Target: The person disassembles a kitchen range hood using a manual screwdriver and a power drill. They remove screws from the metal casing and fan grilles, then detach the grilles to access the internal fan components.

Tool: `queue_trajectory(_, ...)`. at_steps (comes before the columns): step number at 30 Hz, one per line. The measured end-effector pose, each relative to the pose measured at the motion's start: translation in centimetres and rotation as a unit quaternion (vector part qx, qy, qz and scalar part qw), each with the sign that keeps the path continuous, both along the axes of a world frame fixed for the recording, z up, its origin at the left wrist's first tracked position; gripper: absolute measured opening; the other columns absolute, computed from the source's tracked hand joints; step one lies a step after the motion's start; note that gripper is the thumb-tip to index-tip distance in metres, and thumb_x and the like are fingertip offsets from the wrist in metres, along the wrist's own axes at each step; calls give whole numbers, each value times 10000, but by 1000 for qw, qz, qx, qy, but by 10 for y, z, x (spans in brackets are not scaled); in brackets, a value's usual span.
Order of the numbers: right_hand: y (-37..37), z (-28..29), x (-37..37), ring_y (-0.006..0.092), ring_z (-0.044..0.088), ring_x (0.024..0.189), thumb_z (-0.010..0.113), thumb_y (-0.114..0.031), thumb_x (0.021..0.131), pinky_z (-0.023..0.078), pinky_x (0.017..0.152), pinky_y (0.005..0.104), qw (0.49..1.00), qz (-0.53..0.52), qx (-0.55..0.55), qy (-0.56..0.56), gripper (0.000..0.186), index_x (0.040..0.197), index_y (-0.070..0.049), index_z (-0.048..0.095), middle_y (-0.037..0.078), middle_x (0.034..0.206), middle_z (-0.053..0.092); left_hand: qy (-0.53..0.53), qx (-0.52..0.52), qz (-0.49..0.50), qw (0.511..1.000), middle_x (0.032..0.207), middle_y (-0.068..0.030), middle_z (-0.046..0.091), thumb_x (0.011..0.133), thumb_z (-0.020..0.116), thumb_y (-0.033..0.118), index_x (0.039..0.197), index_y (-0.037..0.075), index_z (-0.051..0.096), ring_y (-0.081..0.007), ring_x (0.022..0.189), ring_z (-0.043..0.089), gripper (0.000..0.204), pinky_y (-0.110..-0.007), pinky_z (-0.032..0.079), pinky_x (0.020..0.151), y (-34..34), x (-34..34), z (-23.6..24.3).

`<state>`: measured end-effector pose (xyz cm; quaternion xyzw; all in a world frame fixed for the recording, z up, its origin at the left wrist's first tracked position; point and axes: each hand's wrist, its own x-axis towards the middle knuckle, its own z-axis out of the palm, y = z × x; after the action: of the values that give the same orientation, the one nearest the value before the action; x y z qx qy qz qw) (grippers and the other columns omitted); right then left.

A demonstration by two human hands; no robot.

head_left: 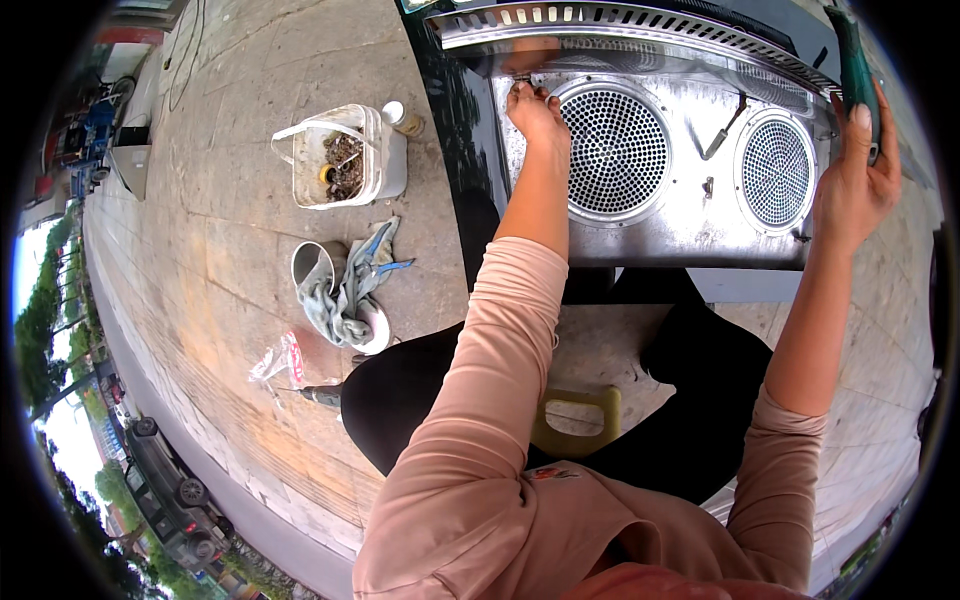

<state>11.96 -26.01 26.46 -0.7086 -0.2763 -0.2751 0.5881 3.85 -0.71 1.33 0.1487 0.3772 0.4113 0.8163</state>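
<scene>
A metal range hood [690,215] lies in front of me, with two round perforated grilles, the larger left grille [612,150] and the right grille [776,172]. My left hand [537,112] is at its upper left corner, fingers closed in a pinch. A small dark bit shows at the fingertips, too small to name. At the right end, my right hand [858,185] grips a long dark green glossy piece [853,70], thumb on one side and fingers on the other; whether it belongs to the hood I cannot tell. Between the grilles rests a bent metal rod [716,142] with a dark end.
To the left stand a white bucket [388,165] of small hardware and a small jar [402,118]. Below them are a metal pot [310,262], a grey rag [345,305], a plastic bag [285,360] and a drill-like tool [322,396]. A yellow-green stool [590,440] shows between my legs.
</scene>
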Motion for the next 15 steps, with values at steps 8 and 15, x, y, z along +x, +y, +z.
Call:
queue_trajectory(8,-6,-5,3,195,591,1092,590,-174,953,440,991,297,996,75,50,15,362,1252,29,559,142,1186,609,109,196,-160,961,829,-7,561,974,527,166,988,45,567,-79,655,488,128,-220,413,555,-95,-51,85)
queue_trajectory(15,-15,-19,6,225,528,1193,487,-29,939,375,1063,338,946,252,190,78,347,1264,92,509,168,1285,552,-123,495,-43,859,977,-101,594,974,508,136,1204,-16,513,-169,869,569,276,-283,460,781,-183,17,272)
